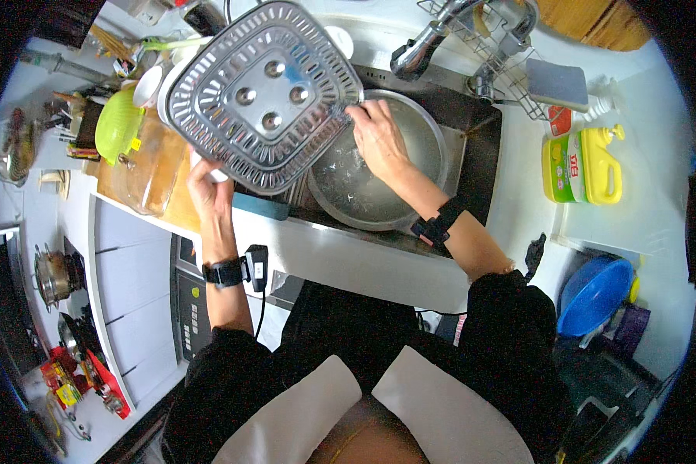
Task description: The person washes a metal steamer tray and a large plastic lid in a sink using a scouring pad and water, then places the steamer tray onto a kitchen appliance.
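A slotted square metal tray (269,104) with several round dimples in its middle is held tilted over the left part of the sink. My left hand (210,188) grips its lower left edge; a white part shows by the fingers, and I cannot tell what it is. My right hand (378,136) pinches a small grey scourer (339,111), apparently steel wool, against the tray's right edge. Below my right hand, a large round metal basin (348,197) with water in it stands in the dark sink (478,145).
A chrome faucet (420,55) reaches over the sink from behind. On the right stand a yellow detergent jug (586,165) and a blue basin (597,296). A green colander (118,124) and a clear container (151,180) sit left on a wooden board (111,180).
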`<act>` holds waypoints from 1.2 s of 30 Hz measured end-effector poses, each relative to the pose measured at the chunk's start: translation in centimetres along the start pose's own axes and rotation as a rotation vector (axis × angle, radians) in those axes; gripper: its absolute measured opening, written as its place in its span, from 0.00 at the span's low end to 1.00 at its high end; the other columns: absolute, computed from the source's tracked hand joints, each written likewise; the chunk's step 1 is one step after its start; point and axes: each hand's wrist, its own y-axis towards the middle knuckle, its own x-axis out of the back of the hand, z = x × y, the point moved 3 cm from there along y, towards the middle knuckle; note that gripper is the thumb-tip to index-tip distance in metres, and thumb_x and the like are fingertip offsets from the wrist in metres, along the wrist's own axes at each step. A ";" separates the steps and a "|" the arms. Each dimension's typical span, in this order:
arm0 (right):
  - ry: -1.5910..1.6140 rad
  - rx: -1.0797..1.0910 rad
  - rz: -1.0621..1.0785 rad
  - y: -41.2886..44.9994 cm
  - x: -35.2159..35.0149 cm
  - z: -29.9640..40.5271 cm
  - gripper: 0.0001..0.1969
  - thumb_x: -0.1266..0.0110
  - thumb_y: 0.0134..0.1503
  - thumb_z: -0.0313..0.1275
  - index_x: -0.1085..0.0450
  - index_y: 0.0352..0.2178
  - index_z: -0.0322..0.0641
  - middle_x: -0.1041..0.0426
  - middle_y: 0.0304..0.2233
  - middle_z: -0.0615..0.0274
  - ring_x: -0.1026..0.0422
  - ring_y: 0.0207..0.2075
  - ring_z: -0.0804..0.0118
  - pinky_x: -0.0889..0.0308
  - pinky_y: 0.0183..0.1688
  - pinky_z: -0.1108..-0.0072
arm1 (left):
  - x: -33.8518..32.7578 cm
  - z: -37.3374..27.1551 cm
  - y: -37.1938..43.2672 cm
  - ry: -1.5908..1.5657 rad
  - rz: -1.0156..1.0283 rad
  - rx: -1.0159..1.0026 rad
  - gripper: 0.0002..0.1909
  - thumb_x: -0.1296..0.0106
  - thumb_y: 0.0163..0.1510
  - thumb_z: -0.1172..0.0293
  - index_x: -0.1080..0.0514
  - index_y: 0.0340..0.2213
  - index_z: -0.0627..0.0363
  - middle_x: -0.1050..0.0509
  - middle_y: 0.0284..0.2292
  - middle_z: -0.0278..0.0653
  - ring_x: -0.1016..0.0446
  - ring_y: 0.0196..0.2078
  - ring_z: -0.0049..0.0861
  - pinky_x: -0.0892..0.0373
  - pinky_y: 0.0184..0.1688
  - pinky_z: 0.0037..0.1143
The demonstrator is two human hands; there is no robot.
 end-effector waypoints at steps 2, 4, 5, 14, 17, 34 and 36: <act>-0.042 -0.010 -0.045 1.0 0.7 -0.4 0.13 0.54 0.43 0.21 0.35 0.34 0.35 0.38 0.29 0.54 0.39 0.36 0.56 0.39 0.40 0.72 | 1.2 -0.4 -0.4 -0.023 -0.035 0.030 0.29 0.64 0.29 0.90 0.39 0.39 0.62 0.32 0.34 0.40 0.34 0.39 0.31 0.39 0.46 0.27; -0.076 -0.017 -0.077 1.8 1.2 -0.2 0.13 0.52 0.43 0.23 0.35 0.34 0.34 0.38 0.28 0.53 0.39 0.35 0.55 0.39 0.38 0.71 | 2.0 -0.8 -1.0 -0.036 -0.064 0.054 0.27 0.64 0.29 0.89 0.39 0.38 0.62 0.32 0.34 0.41 0.34 0.39 0.31 0.38 0.46 0.27; -0.072 -0.013 -0.083 2.2 1.3 -0.1 0.13 0.52 0.43 0.23 0.35 0.34 0.34 0.38 0.28 0.53 0.39 0.35 0.55 0.39 0.38 0.71 | 2.3 -0.9 -1.2 -0.032 -0.061 0.048 0.27 0.64 0.29 0.89 0.39 0.38 0.62 0.32 0.34 0.41 0.34 0.39 0.31 0.38 0.46 0.27; -0.074 0.001 -0.198 7.3 2.6 1.8 0.11 0.51 0.43 0.23 0.36 0.32 0.37 0.35 0.28 0.52 0.35 0.33 0.53 0.38 0.37 0.68 | 2.0 0.3 -2.3 -0.047 -0.019 0.099 0.28 0.62 0.29 0.88 0.39 0.39 0.64 0.32 0.34 0.40 0.33 0.38 0.30 0.38 0.44 0.25; -0.071 0.077 -0.157 5.9 2.0 2.6 0.10 0.51 0.44 0.22 0.36 0.32 0.38 0.35 0.28 0.53 0.35 0.32 0.53 0.37 0.36 0.69 | 1.0 -0.1 -2.4 -0.027 -0.073 0.058 0.28 0.63 0.29 0.88 0.39 0.39 0.64 0.32 0.33 0.40 0.33 0.37 0.29 0.38 0.43 0.23; -0.046 -0.775 0.039 -4.2 7.5 -12.4 0.17 0.62 0.52 0.42 0.33 0.30 0.40 0.29 0.31 0.51 0.30 0.33 0.54 0.36 0.34 0.70 | -0.4 3.4 -1.9 0.133 0.027 0.179 0.35 0.63 0.26 0.87 0.42 0.44 0.64 0.33 0.38 0.42 0.34 0.41 0.31 0.38 0.46 0.24; -0.285 -0.721 -0.012 -4.8 9.3 -21.7 0.21 0.66 0.54 0.44 0.35 0.28 0.35 0.29 0.27 0.50 0.29 0.25 0.59 0.34 0.31 0.72 | -1.8 6.7 -1.6 0.121 0.038 0.269 0.34 0.63 0.26 0.87 0.42 0.44 0.64 0.34 0.39 0.42 0.34 0.41 0.31 0.39 0.46 0.24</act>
